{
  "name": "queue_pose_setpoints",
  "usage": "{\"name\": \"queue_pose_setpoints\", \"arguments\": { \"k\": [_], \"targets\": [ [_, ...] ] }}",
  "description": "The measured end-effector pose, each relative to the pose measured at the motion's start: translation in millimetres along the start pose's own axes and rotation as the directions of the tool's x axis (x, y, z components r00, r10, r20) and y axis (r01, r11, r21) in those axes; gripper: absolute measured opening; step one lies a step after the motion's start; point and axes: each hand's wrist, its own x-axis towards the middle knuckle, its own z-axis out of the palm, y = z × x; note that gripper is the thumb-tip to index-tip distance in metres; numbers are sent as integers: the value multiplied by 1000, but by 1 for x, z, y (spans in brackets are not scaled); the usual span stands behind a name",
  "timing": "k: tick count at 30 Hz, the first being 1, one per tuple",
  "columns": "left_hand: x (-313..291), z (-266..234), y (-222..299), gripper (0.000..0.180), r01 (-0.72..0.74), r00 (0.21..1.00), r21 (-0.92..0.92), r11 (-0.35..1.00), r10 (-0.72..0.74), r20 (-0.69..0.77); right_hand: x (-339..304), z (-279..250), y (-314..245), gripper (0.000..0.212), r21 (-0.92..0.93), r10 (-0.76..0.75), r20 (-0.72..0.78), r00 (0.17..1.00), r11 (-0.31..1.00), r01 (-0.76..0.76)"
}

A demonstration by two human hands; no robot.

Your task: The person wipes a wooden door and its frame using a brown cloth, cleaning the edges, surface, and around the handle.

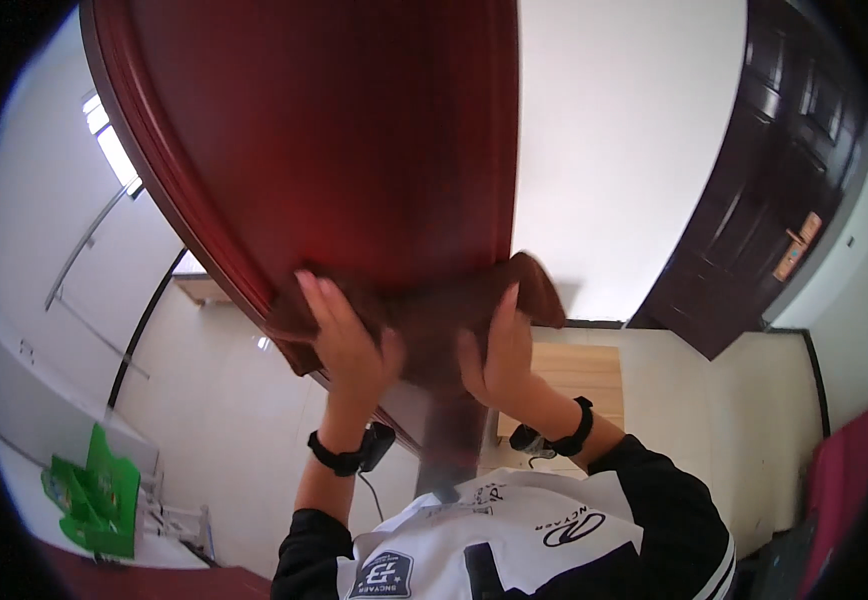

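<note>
A brown cloth (424, 318) stretches sideways across the lower part of a glossy dark red wooden panel (354, 150). My left hand (346, 340) grips the cloth near its left end, fingers pointing up and thumb toward the middle. Farther right, my right hand (502, 355) holds it close to the panel's right edge. The cloth's right end sticks out past that edge, and its left end hangs by the panel's moulded border. Parts of the fingers are hidden in the cloth's folds.
A wooden board or low table (579, 385) stands behind my right forearm. Beyond it is a dark brown door (754, 190) with a copper-coloured handle. A green rack (99, 495) is at lower left, a metal rail (89, 235) along the left wall, and a dark pink item (844, 470) at lower right.
</note>
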Motion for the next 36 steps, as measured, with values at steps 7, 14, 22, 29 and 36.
{"name": "queue_pose_setpoints", "arguments": {
  "k": [7, 14, 22, 29, 36],
  "targets": [
    [106, -27, -5, 73, 15, 999, 26, 1000, -13, -51, 84, -5, -35, 70, -444, 45, -59, 997, 893, -67],
    [-10, 28, 4, 82, -1, 1000, 42, 999, 2, -30, 17, 2, -38, 68, -438, 593, 295, 749, 781, -445],
    [23, -2, 6, 74, -157, 970, 122, 980, 130, 205, 15, -20, -25, 58, -456, 122, 192, 974, 890, -22],
    [94, -4, 22, 67, -24, 986, 5, 1000, 25, -164, 95, -23, -29, 73, -470, 96, 53, 994, 880, -60],
    [28, 21, 10, 67, -70, 994, 33, 997, 73, -78, 36, -7, -17, 64, -372, 147, 126, 981, 924, -91]
  ]
}}
